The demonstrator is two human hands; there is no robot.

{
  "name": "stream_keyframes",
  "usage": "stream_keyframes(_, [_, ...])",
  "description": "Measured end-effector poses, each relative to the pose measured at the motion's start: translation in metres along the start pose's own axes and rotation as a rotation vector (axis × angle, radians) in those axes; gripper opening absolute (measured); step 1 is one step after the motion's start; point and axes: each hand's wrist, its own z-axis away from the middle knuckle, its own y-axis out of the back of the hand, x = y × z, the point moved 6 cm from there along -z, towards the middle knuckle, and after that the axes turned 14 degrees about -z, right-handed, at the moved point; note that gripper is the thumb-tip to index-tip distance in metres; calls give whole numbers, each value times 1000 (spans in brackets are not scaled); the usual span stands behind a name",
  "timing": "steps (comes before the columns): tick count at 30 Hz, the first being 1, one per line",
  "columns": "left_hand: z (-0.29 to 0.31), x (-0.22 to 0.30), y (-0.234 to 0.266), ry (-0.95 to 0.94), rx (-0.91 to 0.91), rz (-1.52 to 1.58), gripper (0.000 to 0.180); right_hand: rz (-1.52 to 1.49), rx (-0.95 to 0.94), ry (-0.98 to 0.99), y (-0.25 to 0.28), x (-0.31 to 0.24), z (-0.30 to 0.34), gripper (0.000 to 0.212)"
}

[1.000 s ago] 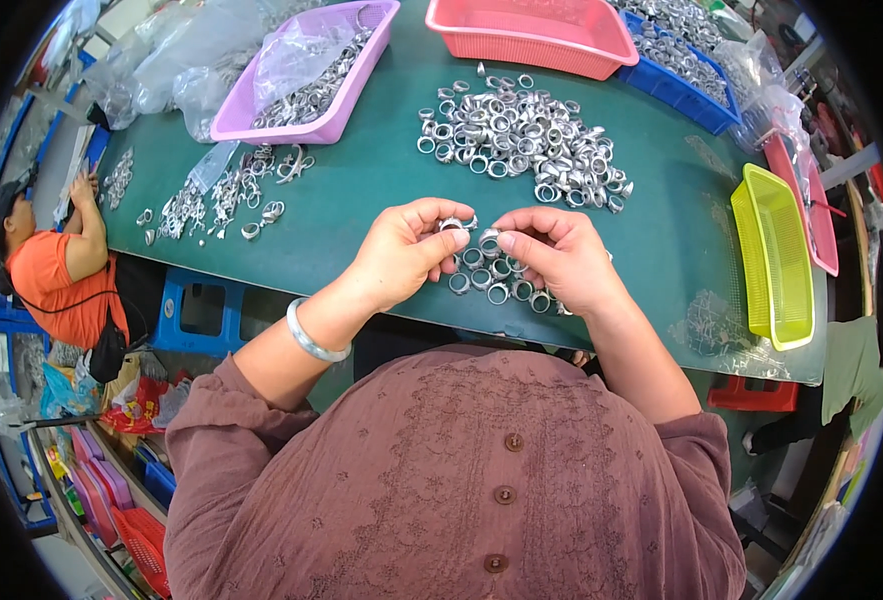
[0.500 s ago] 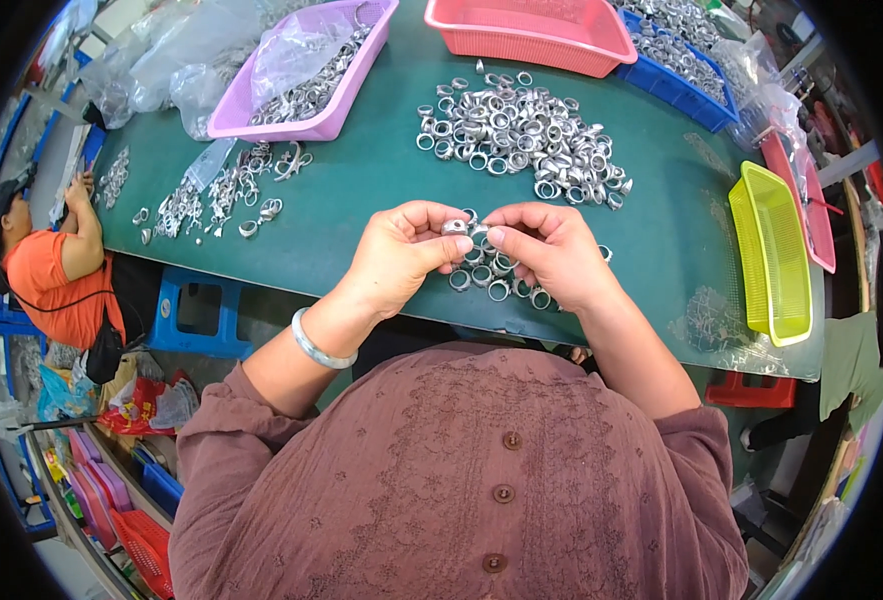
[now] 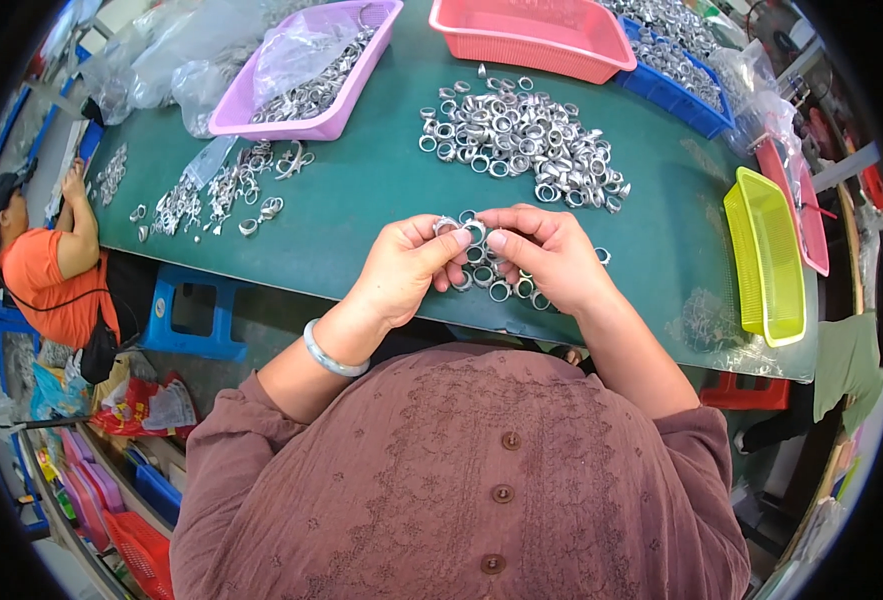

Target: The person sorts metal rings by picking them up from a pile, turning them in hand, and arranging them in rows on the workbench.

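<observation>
Close together over the table edge, my left hand and my right hand are both closed in a pinch. Between the left thumb and fingers is a silver metal ring. Another silver ring sits between the two hands, where my right thumb and forefinger meet it; my fingers partly hide both. Just below them lies a small group of loose rings, partly covered by my hands. Beyond, a larger pile of silver rings spreads over the green table.
A purple basket with metal pieces and plastic stands far left, before clear bags. Small silver parts lie left. A pink basket, blue tray and yellow-green basket stand right. A person in orange works at left.
The ring in my left fingers has turned, its round opening now showing between my hands. My left hand has shifted slightly right; the hands stay close together. The person at left has moved their arms slightly.
</observation>
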Motion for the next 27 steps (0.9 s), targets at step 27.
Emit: stream_keyframes(27, [16,-20,8,-3,80,270,9,-57,65,281,-31,24,0,16])
